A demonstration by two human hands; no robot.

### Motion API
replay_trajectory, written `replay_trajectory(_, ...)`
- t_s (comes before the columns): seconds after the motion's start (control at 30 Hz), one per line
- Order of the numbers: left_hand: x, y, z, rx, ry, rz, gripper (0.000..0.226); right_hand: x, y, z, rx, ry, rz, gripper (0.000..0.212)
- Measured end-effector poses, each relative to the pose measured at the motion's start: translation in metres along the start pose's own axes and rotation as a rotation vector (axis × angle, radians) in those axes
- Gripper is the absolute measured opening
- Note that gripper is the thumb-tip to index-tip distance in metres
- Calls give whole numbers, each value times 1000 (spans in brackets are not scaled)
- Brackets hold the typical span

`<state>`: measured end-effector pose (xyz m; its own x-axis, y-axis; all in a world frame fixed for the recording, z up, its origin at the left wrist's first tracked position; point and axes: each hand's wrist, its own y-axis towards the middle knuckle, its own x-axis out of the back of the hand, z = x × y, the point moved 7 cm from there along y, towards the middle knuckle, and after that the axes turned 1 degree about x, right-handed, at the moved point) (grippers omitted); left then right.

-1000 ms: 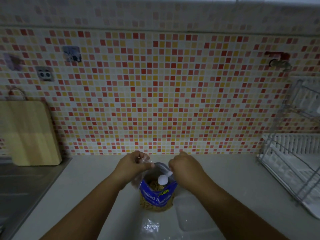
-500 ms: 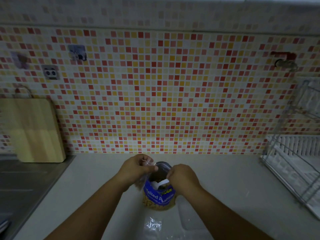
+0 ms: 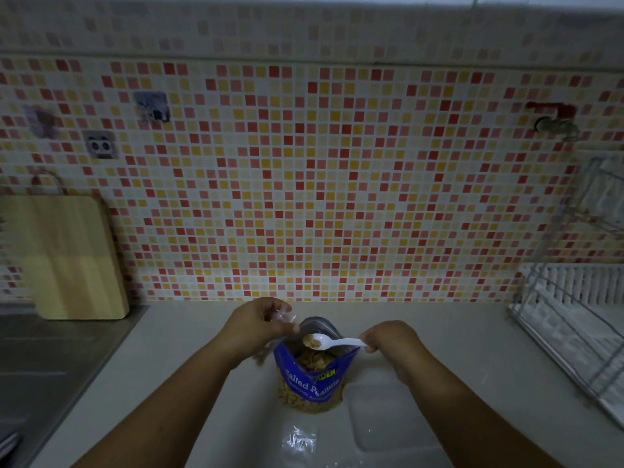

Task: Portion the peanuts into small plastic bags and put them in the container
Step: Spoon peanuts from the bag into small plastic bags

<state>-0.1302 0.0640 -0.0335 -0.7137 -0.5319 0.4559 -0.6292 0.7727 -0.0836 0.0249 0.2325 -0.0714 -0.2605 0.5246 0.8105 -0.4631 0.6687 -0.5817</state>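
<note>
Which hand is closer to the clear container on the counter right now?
Right. The right hand, holding the white spoon, is directly beyond the container; the left hand, pinching a small plastic bag, is across the peanut bag, farther off.

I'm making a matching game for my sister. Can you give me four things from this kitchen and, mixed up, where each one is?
1 spoon
2 peanut bag
3 cutting board
4 dish rack

A leaning on the wall, far left
B standing open beside the left hand, which pinches a small plastic bag
C far right on the counter
D held by the right hand, carrying peanuts

Pairs: 1-D, 2-B, 3-A, 4-C
</note>
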Motion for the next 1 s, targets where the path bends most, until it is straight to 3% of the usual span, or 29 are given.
replay_trajectory(0.1,-3,1,-1,-6,14,3,40,2,-4,-4,13,84,-62,38)
replay_trajectory(0.23,-6,2,-1,-2,49,9,39,7,-15,5,151,254,-341,29)
replay_trajectory(0.37,-12,2,0,-2,47,17,37,4,-34,34,227,106,-515,23)
replay_trajectory(0.5,-12,2,3,12,28,5,38,-1,-57,62,464,-54,-685,24)
replay_trajectory(0.63,-14,3,9,20,-25,7,36,-22,-57,81,549,-121,-640,23)
replay_trajectory(0.77,-14,2,12,30,-62,0,36,-22,-39,66,312,115,-536,33)
replay_trajectory(1.0,-14,3,12,22,-85,7,34,-25,-15,50,98,297,-379,34)
